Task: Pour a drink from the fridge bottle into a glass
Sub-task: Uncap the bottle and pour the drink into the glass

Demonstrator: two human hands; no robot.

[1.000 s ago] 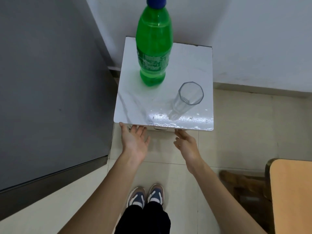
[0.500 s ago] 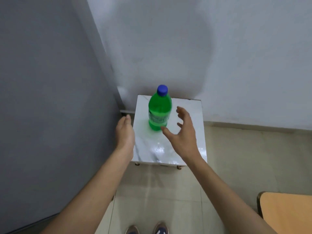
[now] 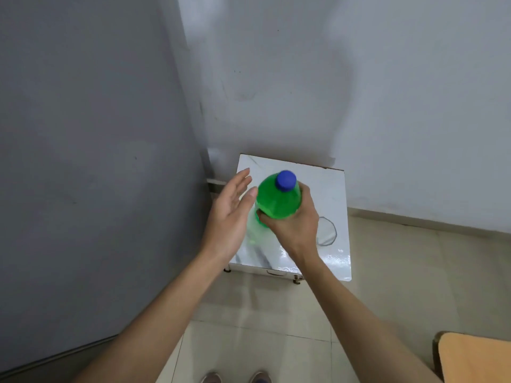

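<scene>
Your right hand is wrapped around the green bottle near the centre of the frame, fingers curled round its far side and thumb pressed on the near side, so the grip is closed on the bottle's body. The bottle's blue cap is on and points up toward you. Your hand covers the lower part of the bottle, and a blurred green smear shows just below and left of it, so you cannot tell whether its base rests on the table or is lifted clear.

Your left hand is just left of the bottle, palm turned toward it, fingers straight and spread apart, holding nothing. The thumb tip lies right at the bottle's green edge; whether it touches is hard to make out.

The glass sits on the white marbled table right of your right hand, in the centre-right of the frame. Your wrist hides its left side, and being clear, only its rim outline shows; you cannot tell whether there is anything in it.

The table stands against the white wall, with a grey surface filling the left of the frame. At the bottom edge the tips of your shoes are cut off, and at the lower right only a corner of a wooden tabletop shows.
</scene>
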